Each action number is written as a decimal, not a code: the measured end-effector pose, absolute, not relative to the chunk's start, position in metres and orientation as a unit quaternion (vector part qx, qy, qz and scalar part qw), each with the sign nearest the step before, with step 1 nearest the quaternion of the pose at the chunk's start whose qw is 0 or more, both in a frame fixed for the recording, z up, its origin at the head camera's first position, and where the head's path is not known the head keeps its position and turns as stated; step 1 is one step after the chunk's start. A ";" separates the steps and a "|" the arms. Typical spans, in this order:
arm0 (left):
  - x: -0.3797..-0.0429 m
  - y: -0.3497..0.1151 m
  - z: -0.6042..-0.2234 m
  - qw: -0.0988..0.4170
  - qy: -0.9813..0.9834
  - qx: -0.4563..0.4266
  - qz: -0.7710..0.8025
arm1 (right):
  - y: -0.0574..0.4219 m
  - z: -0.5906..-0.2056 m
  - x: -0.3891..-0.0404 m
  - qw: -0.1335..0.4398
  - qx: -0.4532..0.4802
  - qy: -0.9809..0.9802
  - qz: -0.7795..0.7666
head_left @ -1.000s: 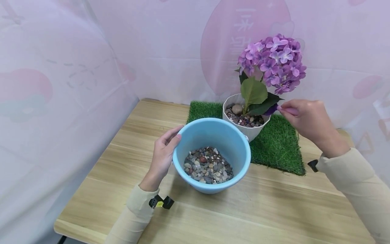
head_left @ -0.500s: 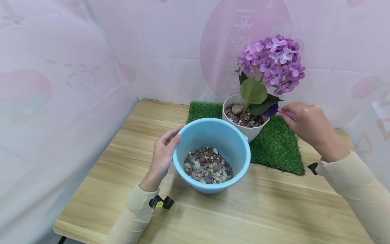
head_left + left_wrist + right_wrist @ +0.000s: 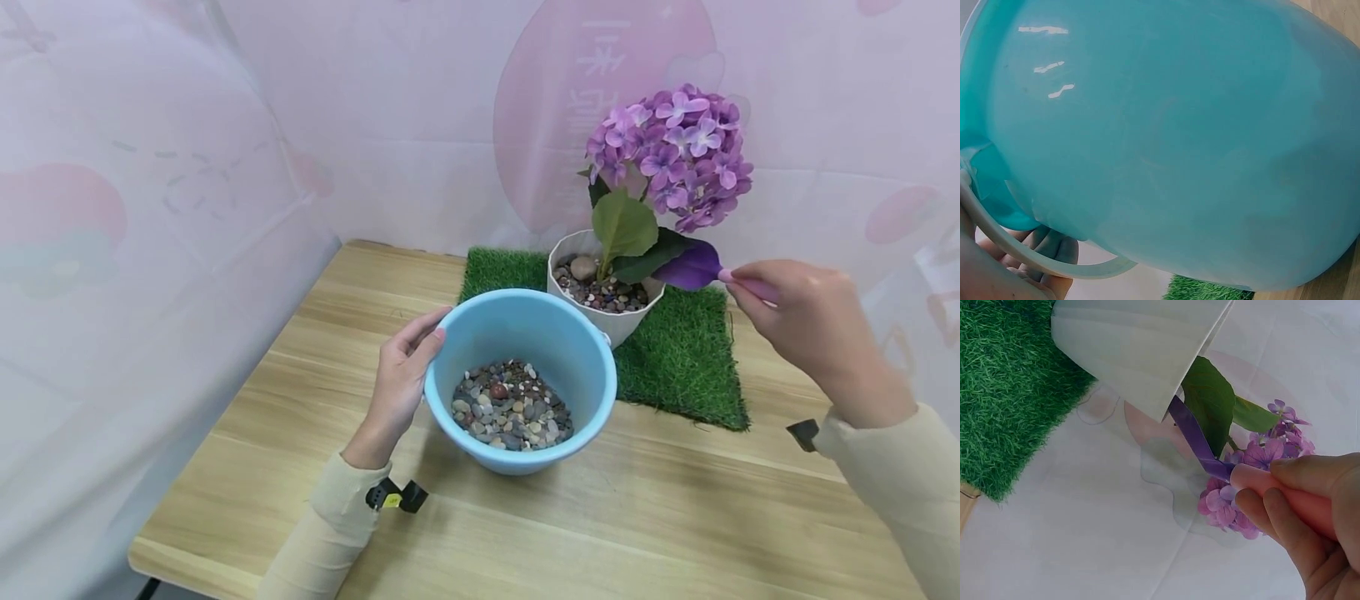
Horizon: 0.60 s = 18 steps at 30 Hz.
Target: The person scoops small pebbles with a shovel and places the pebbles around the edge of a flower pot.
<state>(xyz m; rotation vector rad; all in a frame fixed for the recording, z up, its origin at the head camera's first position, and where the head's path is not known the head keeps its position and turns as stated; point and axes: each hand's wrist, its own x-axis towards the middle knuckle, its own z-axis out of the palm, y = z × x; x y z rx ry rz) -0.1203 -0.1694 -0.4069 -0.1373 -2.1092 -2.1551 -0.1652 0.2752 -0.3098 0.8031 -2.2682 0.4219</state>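
Observation:
A light blue bucket with pebbles on its bottom stands on the table. My left hand grips its left rim, thumb over the edge; in the left wrist view the bucket's side fills most of the picture. My right hand holds a small purple trowel by its pink handle. The blade is at the right rim of a white pot, its tip hidden behind a dark leaf. Pebbles and a purple hydrangea fill that pot.
Under the pot lies a green turf mat, on a wooden table. Printed pale cloth hangs close behind the plant and along the left. The bucket stands just in front of the pot.
My right hand has moved right and slightly down, drawing the trowel away from the pot, so more of its purple blade shows. The left hand and bucket have barely moved.

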 end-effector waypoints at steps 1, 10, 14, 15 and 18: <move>-0.120 -0.169 -0.407 0.061 -0.698 -0.046 -0.712 | 0.277 -0.310 -0.163 0.346 0.306 -0.871 0.168; -0.120 -0.169 -0.408 0.059 -0.702 -0.046 -0.708 | 0.286 -0.304 -0.141 0.379 0.283 -0.857 0.205; -0.121 -0.170 -0.408 0.059 -0.703 -0.045 -0.708 | 0.288 -0.294 -0.130 0.388 0.277 -0.855 0.206; -0.121 -0.170 -0.408 0.060 -0.702 -0.045 -0.708 | 0.288 -0.292 -0.127 0.389 0.277 -0.853 0.213; -0.121 -0.170 -0.408 0.062 -0.703 -0.045 -0.707 | 0.287 -0.287 -0.122 0.406 0.277 -0.840 0.230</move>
